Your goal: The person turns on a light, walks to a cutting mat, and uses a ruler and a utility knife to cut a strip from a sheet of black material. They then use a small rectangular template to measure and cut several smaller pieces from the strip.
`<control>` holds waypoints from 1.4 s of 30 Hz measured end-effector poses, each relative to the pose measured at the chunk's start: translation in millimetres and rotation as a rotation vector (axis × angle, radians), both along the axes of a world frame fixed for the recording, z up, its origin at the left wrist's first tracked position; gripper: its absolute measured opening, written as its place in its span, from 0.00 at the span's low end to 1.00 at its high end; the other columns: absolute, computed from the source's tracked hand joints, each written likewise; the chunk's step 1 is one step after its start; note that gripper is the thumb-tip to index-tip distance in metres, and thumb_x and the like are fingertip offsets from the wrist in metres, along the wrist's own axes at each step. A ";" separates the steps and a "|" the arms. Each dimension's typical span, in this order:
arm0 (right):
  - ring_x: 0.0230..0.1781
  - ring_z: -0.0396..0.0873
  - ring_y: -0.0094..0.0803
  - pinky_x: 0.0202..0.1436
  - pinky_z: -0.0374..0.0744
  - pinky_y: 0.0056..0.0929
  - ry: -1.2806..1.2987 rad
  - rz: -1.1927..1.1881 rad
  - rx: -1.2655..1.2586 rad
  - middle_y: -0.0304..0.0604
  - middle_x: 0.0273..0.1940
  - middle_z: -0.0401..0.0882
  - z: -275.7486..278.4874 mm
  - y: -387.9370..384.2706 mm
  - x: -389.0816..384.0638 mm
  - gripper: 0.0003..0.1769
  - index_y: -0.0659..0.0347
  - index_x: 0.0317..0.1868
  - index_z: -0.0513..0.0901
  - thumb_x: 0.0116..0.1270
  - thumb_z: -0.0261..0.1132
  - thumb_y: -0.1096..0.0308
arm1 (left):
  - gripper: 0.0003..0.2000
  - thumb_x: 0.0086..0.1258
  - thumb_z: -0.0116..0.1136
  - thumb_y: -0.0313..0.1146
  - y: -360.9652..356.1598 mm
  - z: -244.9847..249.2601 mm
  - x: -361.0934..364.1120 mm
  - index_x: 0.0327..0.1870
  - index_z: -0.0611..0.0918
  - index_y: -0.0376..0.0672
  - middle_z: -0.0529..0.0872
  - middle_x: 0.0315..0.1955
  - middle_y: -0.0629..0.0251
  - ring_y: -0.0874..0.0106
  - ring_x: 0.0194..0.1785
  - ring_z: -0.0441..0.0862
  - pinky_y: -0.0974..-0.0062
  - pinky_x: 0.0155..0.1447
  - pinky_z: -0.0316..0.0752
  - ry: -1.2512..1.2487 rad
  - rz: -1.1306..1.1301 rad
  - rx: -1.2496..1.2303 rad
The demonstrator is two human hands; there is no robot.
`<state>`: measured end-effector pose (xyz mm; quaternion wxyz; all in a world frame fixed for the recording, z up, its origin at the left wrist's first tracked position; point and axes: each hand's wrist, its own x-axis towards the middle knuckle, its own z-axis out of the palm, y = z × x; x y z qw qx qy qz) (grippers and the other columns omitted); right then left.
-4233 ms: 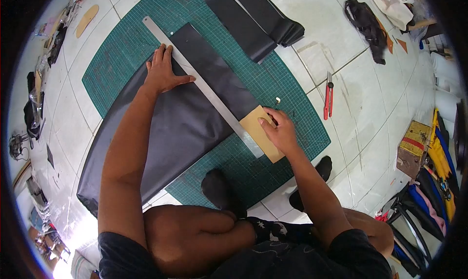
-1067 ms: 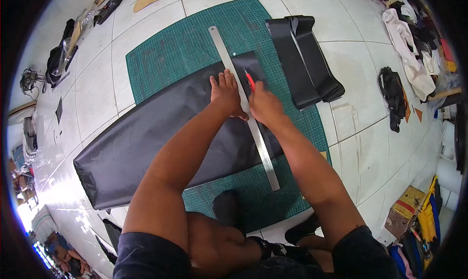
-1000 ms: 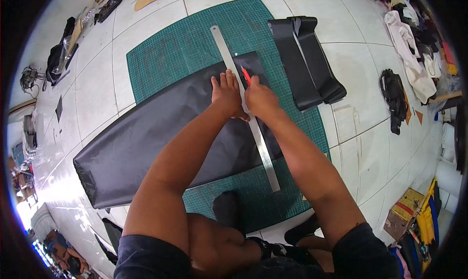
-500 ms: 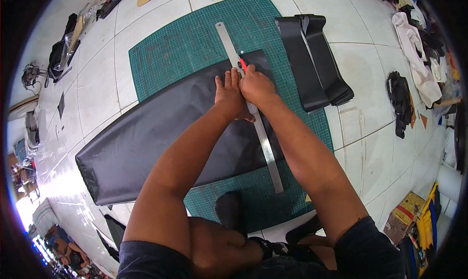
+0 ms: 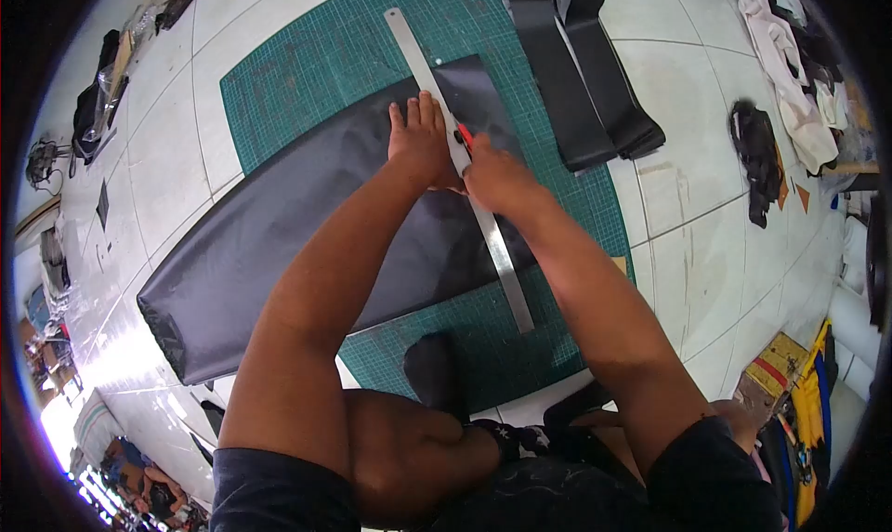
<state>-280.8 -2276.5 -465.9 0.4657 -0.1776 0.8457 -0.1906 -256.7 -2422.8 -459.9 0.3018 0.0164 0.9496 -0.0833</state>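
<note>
One ruler (image 5: 502, 262), laid across one black sheet (image 5: 279, 225), is touched by the flattened left hand (image 5: 418, 148); one red knife (image 5: 465, 136) is gripped by the right hand (image 5: 505, 179).

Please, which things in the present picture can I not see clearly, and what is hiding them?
All in the head view:
Red cutter: lower handle hidden by the right grip; blade tip too small to tell whether it touches the black sheet.
Metal ruler: markings too small to read.
Cutting mat: far edge cut off by the picture's top.
Tan piece: partly behind the right forearm.
</note>
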 end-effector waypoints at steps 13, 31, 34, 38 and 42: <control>0.56 0.81 0.63 0.61 0.78 0.55 0.198 -0.128 -0.239 0.64 0.60 0.79 5.5 140.7 185.9 0.25 0.62 0.72 0.70 0.79 0.54 0.64 | 0.79 0.39 0.71 0.82 1.2 2.7 0.9 0.83 0.45 0.29 0.44 0.84 0.42 0.48 0.87 0.42 0.38 0.84 0.42 -0.005 0.021 0.010; 0.48 0.84 0.63 0.51 0.82 0.56 0.259 -0.258 -0.008 0.61 0.54 0.84 80.0 154.1 169.4 0.24 0.61 0.71 0.73 0.80 0.52 0.60 | 0.51 0.55 0.72 0.67 -28.0 3.8 -24.0 0.73 0.73 0.37 0.69 0.74 0.54 0.50 0.81 0.60 0.36 0.83 0.43 0.057 0.030 0.198; 0.49 0.83 0.64 0.52 0.81 0.55 0.516 -0.300 -0.279 0.62 0.51 0.85 40.7 139.6 151.1 0.23 0.62 0.69 0.74 0.80 0.53 0.60 | 0.37 0.60 0.74 0.57 -35.9 -9.1 -28.2 0.67 0.78 0.45 0.71 0.74 0.57 0.50 0.81 0.61 0.32 0.83 0.44 0.174 0.058 0.227; 0.51 0.83 0.65 0.54 0.82 0.55 0.418 -0.027 -0.183 0.62 0.51 0.86 -6.7 108.9 85.4 0.24 0.62 0.70 0.73 0.78 0.55 0.62 | 0.38 0.59 0.76 0.54 -34.2 -7.4 -19.2 0.69 0.77 0.45 0.73 0.70 0.57 0.52 0.79 0.64 0.34 0.83 0.45 0.310 0.109 0.226; 0.41 0.85 0.61 0.45 0.81 0.54 0.454 -0.220 -0.195 0.65 0.44 0.85 -3.5 50.5 46.5 0.23 0.70 0.65 0.72 0.80 0.51 0.61 | 0.47 0.55 0.79 0.57 -33.6 -8.3 -33.8 0.73 0.72 0.43 0.71 0.72 0.56 0.51 0.80 0.62 0.34 0.82 0.46 0.287 0.111 0.154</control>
